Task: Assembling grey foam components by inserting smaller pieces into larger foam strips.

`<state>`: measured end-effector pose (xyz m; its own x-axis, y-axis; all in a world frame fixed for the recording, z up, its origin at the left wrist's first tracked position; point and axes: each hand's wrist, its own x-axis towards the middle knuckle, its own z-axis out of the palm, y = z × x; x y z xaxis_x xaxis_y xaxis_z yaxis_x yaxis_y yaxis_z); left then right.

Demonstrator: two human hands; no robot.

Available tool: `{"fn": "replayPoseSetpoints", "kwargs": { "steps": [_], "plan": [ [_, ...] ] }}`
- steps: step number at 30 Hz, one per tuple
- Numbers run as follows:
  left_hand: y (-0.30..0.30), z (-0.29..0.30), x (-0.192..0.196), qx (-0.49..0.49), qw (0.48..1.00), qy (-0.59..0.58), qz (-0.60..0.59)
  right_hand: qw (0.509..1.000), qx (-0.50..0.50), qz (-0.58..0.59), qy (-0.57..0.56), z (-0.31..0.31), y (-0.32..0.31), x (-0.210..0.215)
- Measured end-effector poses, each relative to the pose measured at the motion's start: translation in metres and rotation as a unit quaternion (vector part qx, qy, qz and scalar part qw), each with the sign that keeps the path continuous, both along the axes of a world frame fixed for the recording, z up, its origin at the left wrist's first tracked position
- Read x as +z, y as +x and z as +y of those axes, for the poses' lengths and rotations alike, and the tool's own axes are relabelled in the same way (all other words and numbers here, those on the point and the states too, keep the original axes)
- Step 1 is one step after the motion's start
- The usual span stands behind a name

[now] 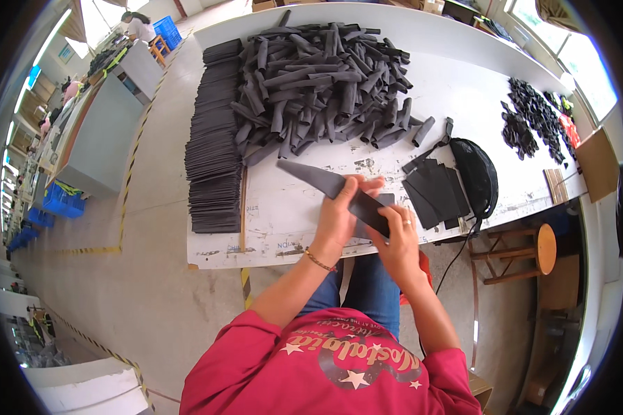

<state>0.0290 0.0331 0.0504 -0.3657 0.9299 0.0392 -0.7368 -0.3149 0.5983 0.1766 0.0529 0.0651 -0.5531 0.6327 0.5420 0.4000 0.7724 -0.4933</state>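
Note:
Both hands are closed on a dark grey fabric piece [311,178] above the table's front edge. Its loose end points up and to the left. My left hand [337,220] grips its middle, while my right hand [396,232] pinches the darker, flat end [370,211] at the lower right. Whether that end is a separate panel cannot be told. Below the hands a grey flat piece [383,200] lies on the table, partly hidden. To the right are several flat black panels [432,194] beside a rounded black bag [476,178].
A large heap of rolled dark grey fabric pieces [325,86] covers the back of the white table [284,242]. Along its left runs a tall row of stacked dark pieces [214,138]. Small black parts [522,121] lie far right. A wooden stool [547,249] stands at right.

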Motion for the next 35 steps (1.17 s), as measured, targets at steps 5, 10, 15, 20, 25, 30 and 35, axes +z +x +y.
{"fn": "replayPoseSetpoints", "kwargs": {
  "steps": [5, 10, 15, 20, 25, 30, 35],
  "plan": [
    [0.023, -0.002, -0.005, -0.059, 0.995, 0.012, -0.082, 0.998, 0.059, 0.03, -0.004, 0.004, -0.004, -0.002],
    [0.012, -0.001, -0.012, -0.036, 0.998, -0.013, -0.053, 0.996, 0.063, -0.014, -0.055, 0.011, 0.003, -0.001],
    [-0.004, 0.0, 0.028, 0.071, 0.996, -0.013, -0.049, 0.992, 0.09, -0.031, -0.089, 0.022, 0.017, -0.005],
    [0.015, -0.003, 0.02, 0.016, 0.999, 0.002, -0.049, 0.991, 0.127, 0.033, -0.028, 0.027, 0.006, 0.01],
    [0.018, 0.0, 0.005, 0.033, 0.998, 0.036, -0.047, 0.989, 0.138, 0.048, -0.027, 0.027, 0.001, 0.012],
    [0.024, 0.001, 0.003, 0.034, 0.997, 0.043, -0.056, 0.988, 0.132, 0.053, -0.061, 0.028, -0.002, 0.01],
    [0.021, 0.0, 0.002, 0.027, 0.997, 0.049, -0.054, 0.987, 0.138, 0.048, -0.061, 0.031, -0.004, 0.007]
  ]
}}
